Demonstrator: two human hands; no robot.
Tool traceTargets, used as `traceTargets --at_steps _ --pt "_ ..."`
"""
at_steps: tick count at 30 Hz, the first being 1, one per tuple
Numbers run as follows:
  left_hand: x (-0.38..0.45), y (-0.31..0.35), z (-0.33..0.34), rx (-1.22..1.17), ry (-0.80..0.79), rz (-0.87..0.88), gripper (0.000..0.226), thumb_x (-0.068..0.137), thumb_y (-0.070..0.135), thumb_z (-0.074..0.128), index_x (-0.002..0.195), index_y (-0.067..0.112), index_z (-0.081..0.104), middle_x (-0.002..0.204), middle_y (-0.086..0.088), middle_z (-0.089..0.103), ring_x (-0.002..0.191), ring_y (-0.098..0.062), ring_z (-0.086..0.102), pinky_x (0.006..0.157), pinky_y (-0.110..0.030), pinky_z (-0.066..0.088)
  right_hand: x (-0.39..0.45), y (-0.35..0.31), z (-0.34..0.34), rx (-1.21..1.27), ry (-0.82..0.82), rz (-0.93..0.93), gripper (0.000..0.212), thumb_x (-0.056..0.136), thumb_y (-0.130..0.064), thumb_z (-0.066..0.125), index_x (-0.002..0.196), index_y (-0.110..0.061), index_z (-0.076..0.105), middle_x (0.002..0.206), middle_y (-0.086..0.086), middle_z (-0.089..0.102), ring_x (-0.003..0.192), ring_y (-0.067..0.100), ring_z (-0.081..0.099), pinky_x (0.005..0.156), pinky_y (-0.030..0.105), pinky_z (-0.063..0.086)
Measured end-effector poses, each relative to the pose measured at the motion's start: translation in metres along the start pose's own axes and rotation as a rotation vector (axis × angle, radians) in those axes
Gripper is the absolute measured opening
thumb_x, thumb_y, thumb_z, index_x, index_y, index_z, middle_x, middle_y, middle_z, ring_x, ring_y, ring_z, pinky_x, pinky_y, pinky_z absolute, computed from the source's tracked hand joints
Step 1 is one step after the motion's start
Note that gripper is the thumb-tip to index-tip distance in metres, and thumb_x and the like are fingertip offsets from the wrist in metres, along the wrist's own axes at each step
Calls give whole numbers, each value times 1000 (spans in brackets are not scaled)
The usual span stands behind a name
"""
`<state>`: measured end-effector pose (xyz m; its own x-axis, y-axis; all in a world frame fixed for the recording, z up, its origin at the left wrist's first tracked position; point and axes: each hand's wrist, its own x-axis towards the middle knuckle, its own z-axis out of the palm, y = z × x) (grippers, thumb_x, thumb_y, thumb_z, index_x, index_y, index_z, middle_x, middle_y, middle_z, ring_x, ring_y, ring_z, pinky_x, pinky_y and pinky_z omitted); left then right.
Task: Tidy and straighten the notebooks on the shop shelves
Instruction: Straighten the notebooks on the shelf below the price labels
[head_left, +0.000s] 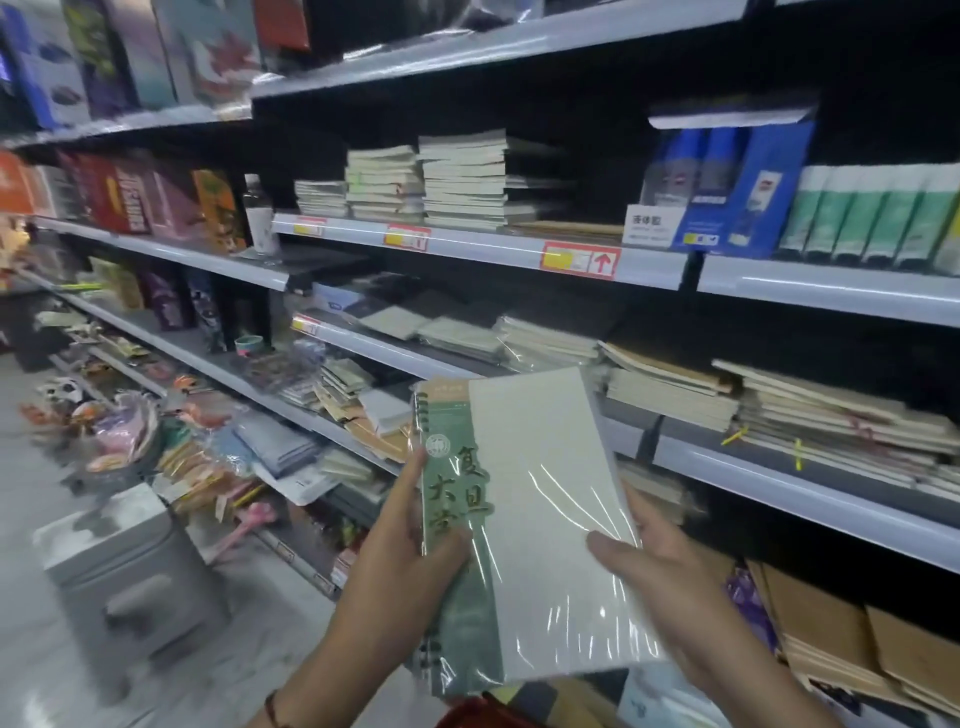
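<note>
- I hold a shrink-wrapped spiral notebook (524, 519) in front of me, off the shelves, between both hands; it tilts a little, its top leaning toward the shelves.
- Its cover is green down the spiral side, with large dark characters, and plain pale over the rest.
- My left hand (410, 551) grips the spiral edge: the thumb lies over the green strip, the fingers are curled behind where I cannot see them.
- My right hand (660, 561) grips the opposite long edge low down, thumb pressed flat on the pale cover, fingers hidden underneath.
- Both forearms come up from the bottom of the view, the left wrist wearing a thin dark band (271, 709).
- Just behind the notebook, a shelf (779, 488) carries uneven stacks of notebooks (810, 410), some askew.
- The shelf above holds neater piles of notebooks (462, 179), with red price labels (580, 260) on its front rail.
- A grey stool (130, 566) stands on the floor to my left.
</note>
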<state>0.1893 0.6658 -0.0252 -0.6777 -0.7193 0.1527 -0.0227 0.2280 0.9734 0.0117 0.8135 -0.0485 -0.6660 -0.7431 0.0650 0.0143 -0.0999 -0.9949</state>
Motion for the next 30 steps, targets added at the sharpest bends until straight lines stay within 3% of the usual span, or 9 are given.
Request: traceTargets --at_steps 3,6,12,16,20,24,28,30 --pt "23 -12 -18 -59 87 -25 81 93 10 66 147 55 27 110 10 74 81 -16 76 66 -38 61 31 5 23 -20 -6 10 47 91 1 64 127 -29 63 116 2 74 104 28 71 98 51 51" --pt "51 -24 -39 -125 158 -44 74 92 9 67 144 49 34 104 10 76 84 -18 76 74 -44 61 64 7 47 9 -15 9 47 92 4 60 128 -27 62 114 2 75 102 28 72 94 47 54" --pt "112 -46 -73 -102 210 -16 75 92 4 66 139 52 33 102 12 76 86 -7 74 67 -22 58 144 26 91 30 -61 -8 46 92 4 58 129 -24 62 116 5 74 106 30 71 100 54 50" --pt "164 -54 -95 -75 226 -35 80 92 0 64 143 52 29 109 16 68 91 -11 74 82 -41 61 200 32 111 9 -92 40 44 94 -10 63 129 -38 60 115 -2 74 103 26 72 97 56 51" --pt "211 -67 -121 -42 246 -19 80 92 0 63 145 49 30 120 10 67 95 -10 73 80 -37 60 248 28 137 -14 -147 68 41 95 -12 63 128 -36 61 115 -5 74 105 22 71 101 53 49" --pt "255 -77 -149 -17 257 -24 76 92 0 64 137 53 36 115 10 70 90 -7 73 70 -24 58 286 23 161 -22 -177 107 34 94 -9 62 121 -30 63 108 -5 76 100 19 73 98 46 52" --pt "300 -81 -174 -11 247 -34 74 90 1 67 131 56 40 108 8 72 84 -15 75 77 -40 61 321 23 186 -47 -166 119 51 81 -20 67 128 -35 58 114 -5 74 105 21 71 102 51 49" --pt "324 -86 -187 4 215 -32 71 90 4 68 132 55 39 108 13 69 81 -13 75 71 -38 61 340 26 200 -56 -118 115 50 86 -16 66 130 -38 56 115 -6 74 106 20 71 102 50 49"
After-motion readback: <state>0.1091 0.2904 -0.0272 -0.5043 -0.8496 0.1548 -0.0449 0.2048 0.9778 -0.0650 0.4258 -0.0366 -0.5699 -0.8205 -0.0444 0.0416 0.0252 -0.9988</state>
